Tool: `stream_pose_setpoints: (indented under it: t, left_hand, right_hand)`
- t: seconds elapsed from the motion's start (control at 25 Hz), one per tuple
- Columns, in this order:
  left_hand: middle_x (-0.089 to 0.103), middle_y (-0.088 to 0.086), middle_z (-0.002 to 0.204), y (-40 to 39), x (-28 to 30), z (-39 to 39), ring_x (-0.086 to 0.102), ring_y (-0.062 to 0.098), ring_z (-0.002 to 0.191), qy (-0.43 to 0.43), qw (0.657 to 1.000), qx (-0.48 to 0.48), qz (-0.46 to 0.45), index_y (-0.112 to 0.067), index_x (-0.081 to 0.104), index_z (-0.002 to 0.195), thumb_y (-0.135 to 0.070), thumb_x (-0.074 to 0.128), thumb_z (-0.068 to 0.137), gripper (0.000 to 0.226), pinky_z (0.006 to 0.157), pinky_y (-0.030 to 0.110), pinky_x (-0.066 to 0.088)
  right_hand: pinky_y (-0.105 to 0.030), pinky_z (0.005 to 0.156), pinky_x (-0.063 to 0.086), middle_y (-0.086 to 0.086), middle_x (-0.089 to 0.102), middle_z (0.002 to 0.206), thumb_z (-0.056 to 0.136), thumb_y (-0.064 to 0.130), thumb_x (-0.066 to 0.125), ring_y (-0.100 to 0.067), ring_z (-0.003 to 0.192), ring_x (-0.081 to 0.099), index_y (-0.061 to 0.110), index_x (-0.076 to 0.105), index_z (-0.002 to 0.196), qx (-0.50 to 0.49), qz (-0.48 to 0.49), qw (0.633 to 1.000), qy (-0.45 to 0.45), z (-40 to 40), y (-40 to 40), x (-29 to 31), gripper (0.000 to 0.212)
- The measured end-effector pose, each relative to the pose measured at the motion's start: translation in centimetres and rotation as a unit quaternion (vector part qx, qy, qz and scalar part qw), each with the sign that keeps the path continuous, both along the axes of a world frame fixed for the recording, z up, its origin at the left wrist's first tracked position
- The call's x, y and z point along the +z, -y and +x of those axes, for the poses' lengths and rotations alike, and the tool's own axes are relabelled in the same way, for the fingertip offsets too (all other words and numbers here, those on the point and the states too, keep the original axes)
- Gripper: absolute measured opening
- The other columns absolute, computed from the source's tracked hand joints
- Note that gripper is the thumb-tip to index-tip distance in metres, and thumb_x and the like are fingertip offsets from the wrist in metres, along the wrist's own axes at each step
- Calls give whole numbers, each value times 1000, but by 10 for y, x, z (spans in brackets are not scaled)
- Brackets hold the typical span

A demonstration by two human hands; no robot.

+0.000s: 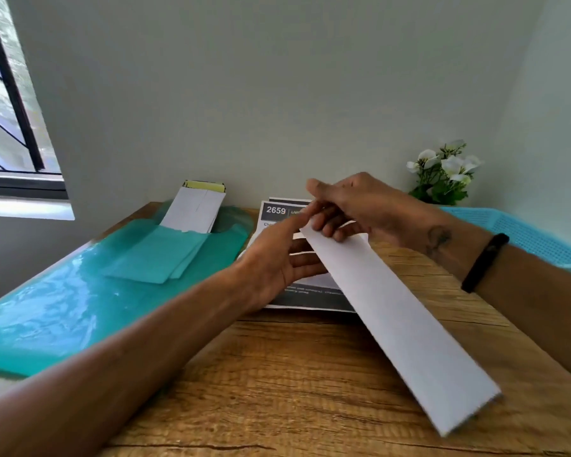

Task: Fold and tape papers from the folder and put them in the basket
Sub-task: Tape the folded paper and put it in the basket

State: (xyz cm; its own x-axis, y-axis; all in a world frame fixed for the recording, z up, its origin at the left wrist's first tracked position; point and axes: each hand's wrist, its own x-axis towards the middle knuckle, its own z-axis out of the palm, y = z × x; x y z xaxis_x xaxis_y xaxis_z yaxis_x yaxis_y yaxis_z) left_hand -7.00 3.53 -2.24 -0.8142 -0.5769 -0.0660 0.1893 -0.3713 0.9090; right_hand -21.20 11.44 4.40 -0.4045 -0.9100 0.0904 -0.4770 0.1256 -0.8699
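Your right hand (353, 206) curls its fingers (330, 225) over the far end of the folded paper strip (399, 324), pinching it from above, thumb raised on top. Your left hand (277, 258) lies with fingers nearly straight and spread, its index finger (297, 222) reaching up to touch that same far end by your right fingertips; whether it grips anything, you cannot tell, since the palm faces partly away. The strip itself is long, white and narrow, held tilted above the wooden table (310, 374), its near end hanging toward you at the right.

Under your hands lies a printed sheet (277, 212) marked "2659", flat on the table and partly hidden by both hands and the strip. To the left a teal plastic folder (80, 291) lies open, with a teal pocket on it and white papers (195, 209) sticking out toward the wall. At the far right a light blue mesh basket (524, 229) stands behind your right forearm, which wears a black wristband (485, 262). A plant with white flowers (445, 169) stands by the wall, and a window (10, 110) at the left.
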Motion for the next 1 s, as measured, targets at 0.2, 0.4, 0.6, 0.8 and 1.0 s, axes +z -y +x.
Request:
stream_pose_setpoints:
  t: [0.2, 0.4, 0.6, 0.8, 1.0]
  left_hand:
    - [77, 20, 103, 19, -2, 1, 79, 28, 88, 56, 996, 62, -36, -10, 58, 131, -12, 42, 111, 26, 76, 35, 66]
    - [78, 8, 95, 42, -18, 8, 76, 18, 81, 203, 846, 140, -473, -14, 69, 124, -29, 66, 100, 29, 79, 34, 64]
    - [72, 4, 118, 35, -30, 8, 65, 21, 106, 264, 694, 148, -653, -26, 68, 126, -42, 62, 99, 32, 93, 41, 56]
    - [71, 6, 122, 36, -38, 8, 66, 24, 108, 245, 686, 158, -666, -30, 48, 143, -38, 49, 105, 39, 94, 43, 54]
    - [71, 6, 121, 34, -37, 6, 66, 24, 109, 247, 705, 173, -642, -32, 51, 141, -48, 41, 105, 41, 93, 43, 54]
  right_hand:
    - [-33, 96, 57, 13, 76, 115, 98, 43, 64, -2, 105, 69, 29, 76, 119, 7, -52, 952, -300, -1, -8, -47, 27]
    - [-15, 103, 40, 28, 50, 147, 95, 67, 50, 7, 131, 46, 44, 52, 145, 82, 60, 904, -414, 0, -61, -75, 55]
    - [-25, 118, 32, 22, 45, 156, 103, 55, 46, 5, 141, 39, 43, 48, 147, 79, 75, 913, -393, -12, -57, -88, 45]
    - [-23, 113, 30, -1, 53, 155, 108, 24, 43, -19, 143, 47, 19, 56, 148, 18, 53, 935, -350, -5, 10, -91, 42]
    - [-26, 111, 39, -6, 61, 146, 96, 3, 47, -20, 136, 55, 12, 61, 142, -75, -45, 979, -182, -1, 42, -83, 49]
